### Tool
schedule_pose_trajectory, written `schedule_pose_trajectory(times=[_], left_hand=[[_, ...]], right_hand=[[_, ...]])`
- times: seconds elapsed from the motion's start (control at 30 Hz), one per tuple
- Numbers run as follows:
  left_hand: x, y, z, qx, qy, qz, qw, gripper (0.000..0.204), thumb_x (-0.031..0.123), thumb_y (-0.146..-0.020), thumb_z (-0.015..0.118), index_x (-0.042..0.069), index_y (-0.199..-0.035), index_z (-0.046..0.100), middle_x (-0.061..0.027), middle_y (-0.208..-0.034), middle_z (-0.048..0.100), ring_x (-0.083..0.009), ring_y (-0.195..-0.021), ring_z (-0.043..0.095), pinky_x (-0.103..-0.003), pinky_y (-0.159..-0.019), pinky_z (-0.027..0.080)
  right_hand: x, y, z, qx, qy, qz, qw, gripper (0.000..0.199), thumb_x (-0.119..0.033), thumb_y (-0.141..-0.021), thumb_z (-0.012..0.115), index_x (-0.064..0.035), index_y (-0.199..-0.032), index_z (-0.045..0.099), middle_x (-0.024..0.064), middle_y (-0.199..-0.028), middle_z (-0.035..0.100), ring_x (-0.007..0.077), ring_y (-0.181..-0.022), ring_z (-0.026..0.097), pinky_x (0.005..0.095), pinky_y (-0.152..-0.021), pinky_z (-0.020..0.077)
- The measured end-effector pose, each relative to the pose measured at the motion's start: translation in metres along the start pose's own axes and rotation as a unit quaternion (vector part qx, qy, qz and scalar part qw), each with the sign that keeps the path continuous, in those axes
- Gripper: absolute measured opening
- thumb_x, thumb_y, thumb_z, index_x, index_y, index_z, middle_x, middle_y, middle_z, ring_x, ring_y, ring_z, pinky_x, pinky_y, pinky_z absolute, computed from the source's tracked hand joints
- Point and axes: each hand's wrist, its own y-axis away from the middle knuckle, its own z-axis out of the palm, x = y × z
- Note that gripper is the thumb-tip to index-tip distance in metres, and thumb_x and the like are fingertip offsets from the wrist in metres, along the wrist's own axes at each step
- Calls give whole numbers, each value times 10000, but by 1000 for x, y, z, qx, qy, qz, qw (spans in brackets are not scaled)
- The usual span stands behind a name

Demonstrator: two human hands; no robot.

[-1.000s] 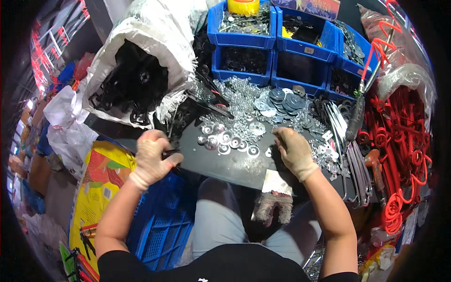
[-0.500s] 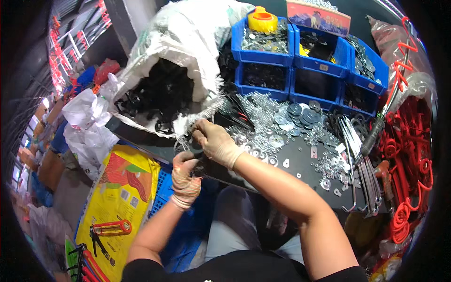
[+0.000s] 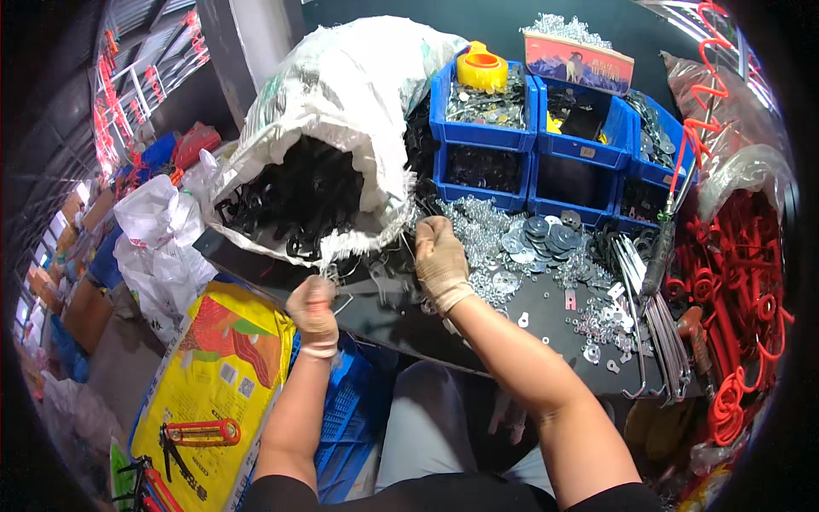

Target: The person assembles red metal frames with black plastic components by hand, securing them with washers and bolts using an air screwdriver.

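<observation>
At frame centre, the gloved left hand [image 3: 312, 305] is clenched around a thin metal wire piece [image 3: 343, 300] protruding rightward from the fist. The gloved right hand [image 3: 440, 260], just right of it, has curled fingers; whether it grips anything cannot be told. The white sack [image 3: 341, 111] of black parts lies directly above, on the dark table [image 3: 529, 337].

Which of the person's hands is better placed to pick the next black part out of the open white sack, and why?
Probably the right hand: it sits at the mouth of the white sack, beside the black parts. The left hand is lower, at the table edge, closed around something small.
</observation>
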Motion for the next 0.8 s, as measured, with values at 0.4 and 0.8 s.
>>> schedule_pose_trajectory(times=[0.4, 0.8], left_hand=[[43, 60, -5, -321, -176, 129, 922, 181, 155, -656, 730, 59, -704, 586, -69, -691, 584, -276, -739, 597, -366, -676, 482], [13, -28, -22, -192, -351, 41, 915, 224, 172, -796, 635, 87, -1000, 673, -89, -845, 634, -214, -717, 590, -323, -654, 483]], right_hand=[[44, -22, -43, -113, 287, 102, 946, 332, -375, -929, 438, -109, -1111, 516, 177, -921, 677, 364, -860, 652, 466, -774, 481], [-46, 6, -1, -248, 64, -223, 940, 204, -152, -778, 575, -51, -956, 563, 187, -902, 631, 338, -910, 608, 428, -793, 478]])
